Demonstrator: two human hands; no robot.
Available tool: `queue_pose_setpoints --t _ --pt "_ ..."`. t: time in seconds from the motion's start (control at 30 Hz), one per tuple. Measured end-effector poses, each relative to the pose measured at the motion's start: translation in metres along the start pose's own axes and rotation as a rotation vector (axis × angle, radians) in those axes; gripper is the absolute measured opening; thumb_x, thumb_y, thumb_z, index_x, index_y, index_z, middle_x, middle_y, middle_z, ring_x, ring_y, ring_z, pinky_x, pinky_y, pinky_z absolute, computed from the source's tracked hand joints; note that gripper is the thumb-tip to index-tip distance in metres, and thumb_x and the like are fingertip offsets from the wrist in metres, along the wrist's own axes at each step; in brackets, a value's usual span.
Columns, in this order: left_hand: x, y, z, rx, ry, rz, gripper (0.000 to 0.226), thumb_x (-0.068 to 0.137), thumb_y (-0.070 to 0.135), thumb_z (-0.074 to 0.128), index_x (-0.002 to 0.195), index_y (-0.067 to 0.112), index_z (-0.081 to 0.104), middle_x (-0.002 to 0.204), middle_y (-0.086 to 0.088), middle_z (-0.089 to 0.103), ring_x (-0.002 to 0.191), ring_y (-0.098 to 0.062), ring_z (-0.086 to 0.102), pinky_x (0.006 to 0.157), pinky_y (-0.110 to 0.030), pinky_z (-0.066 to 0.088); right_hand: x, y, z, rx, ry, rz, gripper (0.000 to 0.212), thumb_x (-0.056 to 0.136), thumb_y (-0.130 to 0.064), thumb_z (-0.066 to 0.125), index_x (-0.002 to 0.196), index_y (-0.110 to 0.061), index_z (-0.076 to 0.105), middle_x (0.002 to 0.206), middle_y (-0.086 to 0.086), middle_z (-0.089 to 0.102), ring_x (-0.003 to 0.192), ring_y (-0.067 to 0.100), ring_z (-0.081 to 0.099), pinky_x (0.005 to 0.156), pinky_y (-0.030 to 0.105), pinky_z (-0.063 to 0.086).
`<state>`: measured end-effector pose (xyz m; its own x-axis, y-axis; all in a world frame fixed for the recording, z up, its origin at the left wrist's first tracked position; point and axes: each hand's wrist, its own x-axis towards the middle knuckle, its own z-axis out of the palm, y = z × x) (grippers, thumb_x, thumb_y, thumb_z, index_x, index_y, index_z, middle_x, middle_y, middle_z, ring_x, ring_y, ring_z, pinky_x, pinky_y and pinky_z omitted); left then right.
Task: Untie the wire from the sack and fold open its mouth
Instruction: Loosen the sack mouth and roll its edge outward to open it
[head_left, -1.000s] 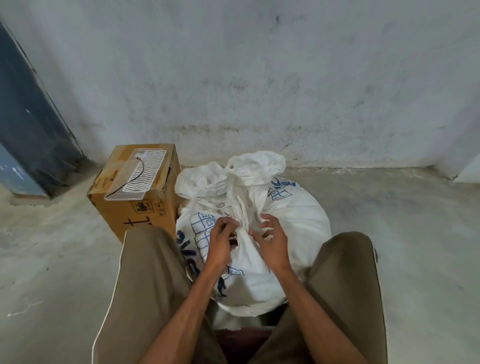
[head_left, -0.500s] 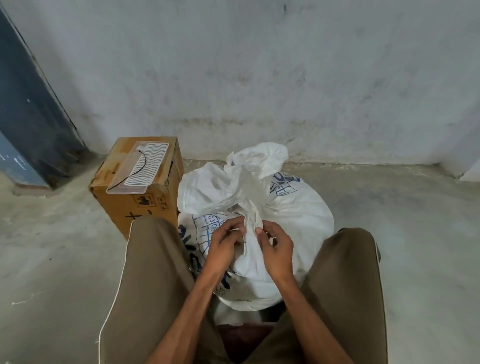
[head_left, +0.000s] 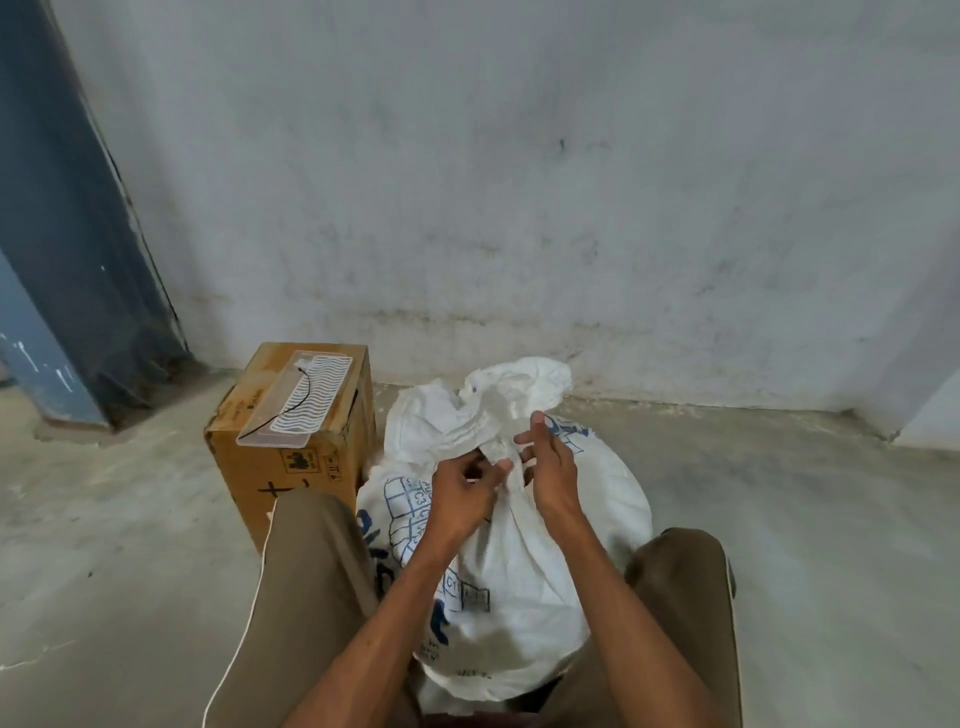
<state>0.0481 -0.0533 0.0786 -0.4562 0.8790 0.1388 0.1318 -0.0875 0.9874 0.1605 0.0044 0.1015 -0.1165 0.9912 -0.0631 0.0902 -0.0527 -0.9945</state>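
At mid-frame the left hand (head_left: 462, 491) has its grip clamped on the gathered neck of the sack (head_left: 524, 561). The right hand (head_left: 551, 467) sits just beside it, fingers loosely apart, touching the neck. No wire can be made out. The sack stands on the floor (head_left: 805, 519) between the person's knees; a box (head_left: 291, 441) stands left of it.

Wire at sack (head_left: 519, 571) neck, indiscernible.
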Motion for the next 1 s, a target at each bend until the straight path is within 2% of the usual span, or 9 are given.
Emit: queue_pose_setpoints --t 0.07,0.23,0.37,0.43,0.63,0.7,0.8,0.9,1.0 --pt "0.003 0.011 0.003 0.088 -0.048 0.065 0.021 0.088 0.029 0.075 0.074 0.014 0.072 0.071 0.001 0.072 0.071 -0.015 0.070 0.067 -0.031 0.053 0.018 -0.031 0.005 -0.083 -0.037 0.059 0.061 0.084 -0.075 0.053 0.097 -0.019 0.074 0.091 -0.003 0.074 0.083 0.014 0.068 0.075 0.032 0.051" --pt "0.006 0.024 -0.007 0.364 -0.301 0.183 0.007 0.093 0.019 0.065 0.090 0.024 0.068 0.081 0.013 0.071 0.075 0.004 0.064 0.068 -0.014 0.044 0.054 -0.066 0.007 -0.137 -0.020 0.149 0.023 0.086 -0.027 0.068 0.088 -0.004 0.071 0.095 0.017 0.074 0.062 0.023 0.057 0.057 0.032 0.041" --pt "0.008 0.037 -0.024 0.561 -0.423 0.271 0.028 0.094 0.010 0.054 0.117 0.020 0.066 0.111 0.007 0.073 0.097 -0.004 0.064 0.079 -0.009 0.045 0.051 -0.073 0.006 -0.198 -0.175 0.272 0.070 0.077 -0.080 0.058 0.107 -0.017 0.067 0.105 0.006 0.069 0.091 0.026 0.065 0.069 0.034 0.050" --pt "0.005 0.043 -0.027 0.631 -0.465 0.324 0.033 0.091 0.004 0.050 0.119 0.015 0.064 0.114 0.006 0.070 0.100 -0.006 0.061 0.081 -0.010 0.044 0.050 -0.070 0.006 -0.261 -0.212 0.279 0.073 0.066 -0.077 0.069 0.104 -0.015 0.069 0.100 0.007 0.071 0.086 0.025 0.067 0.063 0.031 0.050" --pt "0.007 0.076 -0.045 0.759 -0.350 0.347 0.019 0.093 0.021 0.060 0.104 0.019 0.076 0.096 0.003 0.077 0.085 -0.013 0.071 0.078 -0.035 0.057 0.055 -0.078 0.007 -0.235 -0.178 0.227 0.018 0.084 -0.012 0.065 0.093 0.001 0.072 0.082 0.011 0.074 0.071 0.027 0.069 0.059 0.031 0.050" --pt "0.011 0.094 -0.051 0.627 -0.176 0.366 0.014 0.094 0.029 0.063 0.094 0.023 0.076 0.076 0.007 0.076 0.071 -0.008 0.071 0.071 -0.035 0.058 0.056 -0.081 0.006 -0.221 -0.182 0.214 0.014 0.085 -0.009 0.063 0.091 0.001 0.071 0.083 0.013 0.072 0.069 0.028 0.068 0.054 0.031 0.048" --pt "0.023 0.101 -0.055 0.714 -0.026 0.407 0.030 0.091 0.037 0.066 0.120 0.030 0.066 0.100 0.007 0.074 0.105 -0.014 0.060 0.086 -0.034 0.050 0.052 -0.084 0.003 -0.211 -0.152 0.189 0.007 0.082 -0.009 0.063 0.083 -0.004 0.067 0.075 0.011 0.066 0.064 0.027 0.063 0.052 0.030 0.045" --pt "0.035 0.087 -0.052 0.875 -0.173 0.311 0.043 0.092 0.039 0.065 0.132 0.024 0.062 0.128 -0.004 0.062 0.120 -0.025 0.056 0.099 -0.040 0.047 0.048 -0.084 -0.001 -0.170 -0.157 0.194 0.006 0.071 -0.013 0.061 0.075 -0.010 0.058 0.069 0.008 0.057 0.061 0.025 0.055 0.053 0.028 0.040" --pt "0.035 0.073 -0.044 0.706 -0.265 0.261 0.025 0.095 0.026 0.065 0.117 0.018 0.074 0.115 -0.002 0.075 0.102 -0.014 0.070 0.087 -0.023 0.052 0.059 -0.077 -0.010 -0.116 -0.145 0.287 0.020 0.073 -0.028 0.063 0.081 -0.010 0.060 0.080 0.008 0.062 0.066 0.026 0.056 0.062 0.032 0.041"
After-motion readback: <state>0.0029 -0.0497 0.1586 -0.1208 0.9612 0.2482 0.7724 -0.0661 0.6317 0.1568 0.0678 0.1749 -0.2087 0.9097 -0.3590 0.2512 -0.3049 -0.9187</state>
